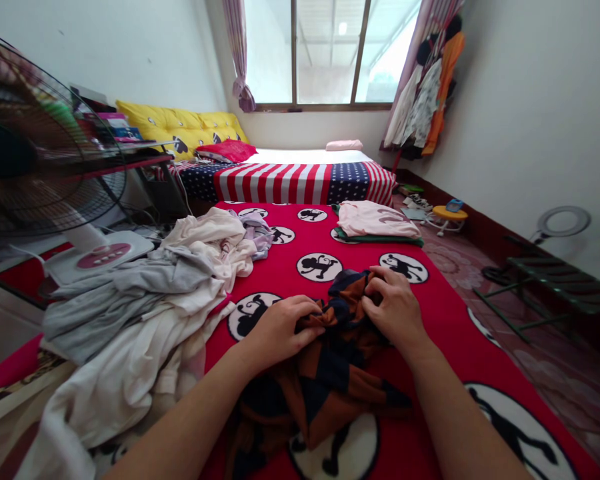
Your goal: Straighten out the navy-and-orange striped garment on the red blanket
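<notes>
A crumpled dark navy and rust-brown checked garment (330,373) lies on the red cover (280,267) in front of me. My left hand (285,327) has its fingers closed on the bunched upper left part of the cloth. Gripping the same bunch from the other side, my right hand (393,307) pinches it with curled fingers. The lower part of the garment spreads loosely toward me, with one pointed end to the right. Its exact kind cannot be made out while it is bunched up.
Left of me lies a heap of white and grey clothes (180,287), beside a floor fan (50,153). Toward the far right, a pink folded shirt (377,219) rests on a green cloth (380,238). A dark green folding stool (565,283) stands on the floor at right.
</notes>
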The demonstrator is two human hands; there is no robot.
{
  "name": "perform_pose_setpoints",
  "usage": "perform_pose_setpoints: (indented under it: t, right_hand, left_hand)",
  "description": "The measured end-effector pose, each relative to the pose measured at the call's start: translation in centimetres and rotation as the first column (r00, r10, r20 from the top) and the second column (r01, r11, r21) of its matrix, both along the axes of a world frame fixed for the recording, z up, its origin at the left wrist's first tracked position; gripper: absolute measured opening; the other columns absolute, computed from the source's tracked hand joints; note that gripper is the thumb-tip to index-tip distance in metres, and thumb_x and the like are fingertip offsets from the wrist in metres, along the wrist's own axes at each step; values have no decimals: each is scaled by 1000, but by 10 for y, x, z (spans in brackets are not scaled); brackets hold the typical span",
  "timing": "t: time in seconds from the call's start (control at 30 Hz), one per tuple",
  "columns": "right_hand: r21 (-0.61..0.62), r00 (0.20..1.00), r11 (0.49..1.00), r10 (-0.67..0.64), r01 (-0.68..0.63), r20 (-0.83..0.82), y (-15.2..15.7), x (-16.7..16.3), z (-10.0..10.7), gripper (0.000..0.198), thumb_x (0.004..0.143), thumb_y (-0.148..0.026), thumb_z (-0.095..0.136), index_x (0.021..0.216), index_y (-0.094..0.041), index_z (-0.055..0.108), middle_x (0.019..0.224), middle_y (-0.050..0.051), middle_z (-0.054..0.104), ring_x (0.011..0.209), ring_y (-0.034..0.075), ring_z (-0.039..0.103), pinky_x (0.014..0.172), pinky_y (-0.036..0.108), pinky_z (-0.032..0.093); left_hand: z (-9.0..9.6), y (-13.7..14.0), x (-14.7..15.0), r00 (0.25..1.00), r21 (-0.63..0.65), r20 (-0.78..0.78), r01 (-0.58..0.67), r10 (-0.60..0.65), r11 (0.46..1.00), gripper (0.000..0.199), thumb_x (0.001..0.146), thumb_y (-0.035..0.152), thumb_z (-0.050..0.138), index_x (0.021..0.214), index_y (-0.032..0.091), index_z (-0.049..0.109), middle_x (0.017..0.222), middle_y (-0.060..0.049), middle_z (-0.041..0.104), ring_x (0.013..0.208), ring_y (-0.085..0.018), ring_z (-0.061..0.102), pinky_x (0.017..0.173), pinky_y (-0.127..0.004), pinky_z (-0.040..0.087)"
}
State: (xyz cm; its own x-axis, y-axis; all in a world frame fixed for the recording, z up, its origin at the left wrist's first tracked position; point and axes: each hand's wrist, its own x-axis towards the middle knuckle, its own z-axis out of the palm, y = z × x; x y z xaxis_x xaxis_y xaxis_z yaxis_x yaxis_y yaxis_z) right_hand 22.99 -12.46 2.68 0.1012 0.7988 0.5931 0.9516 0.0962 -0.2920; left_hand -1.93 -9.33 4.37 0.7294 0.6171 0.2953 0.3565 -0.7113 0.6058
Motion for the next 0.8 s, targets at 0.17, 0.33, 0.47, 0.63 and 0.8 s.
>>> perform_pose_setpoints:
  t: [0.17, 0.33, 0.47, 0.63, 0.8]
  right_hand:
    - [-65, 998, 996, 65, -66, -23, 2, 0, -1, 19, 64, -13, 58, 65, -24, 42, 112, 7, 69, 120, 28, 47, 104, 41, 39]
    - [-114, 999, 993, 25, -28, -20, 1, -1, 2, 18, 67, -14, 57, 67, -24, 41, 93, 6, 66, 105, 27, 51, 91, 38, 43]
    - [-141, 1000, 990, 15, -15, -6, 1, -2, 2, 16, 69, -15, 55, 69, -24, 42, 88, 5, 63, 100, 26, 50, 88, 37, 43]
    - [-148, 1000, 989, 9, -9, 3, 1, -3, 2, 15, 71, -16, 55, 70, -24, 42, 89, 6, 62, 102, 27, 50, 89, 38, 42]
    - [-146, 1000, 989, 11, -8, 16, 0, -5, 1, 15, 73, -16, 54, 72, -24, 41, 88, 6, 61, 102, 27, 50, 89, 38, 42]
  left_hand:
    - [-1, 1, 0, 1000, 2, 4, 1, -1, 1000, 21, 82, 17, 67, 103, 20, 67, 108, -2, 67, 97, -18, 63, 89, -27, 46]
    - [-3, 1, 0, 1000, 1, -6, -1, 1, 1000, 24, 82, 17, 67, 106, 21, 66, 109, -3, 67, 97, -18, 63, 89, -27, 46]
    - [-4, 1, 1, 1000, 1, -12, -6, 6, 1000, 23, 83, 18, 66, 107, 21, 66, 110, -3, 67, 98, -19, 63, 89, -28, 46]
    - [-3, 1, 1, 1000, -9, -25, -9, 8, 1000, 22, 84, 18, 65, 105, 21, 65, 108, -3, 66, 96, -19, 62, 88, -28, 46]
    - [-4, 2, 1, 999, -14, -43, -9, 8, 1000, 22, 85, 19, 64, 107, 22, 64, 108, -2, 66, 97, -19, 62, 87, -28, 46]
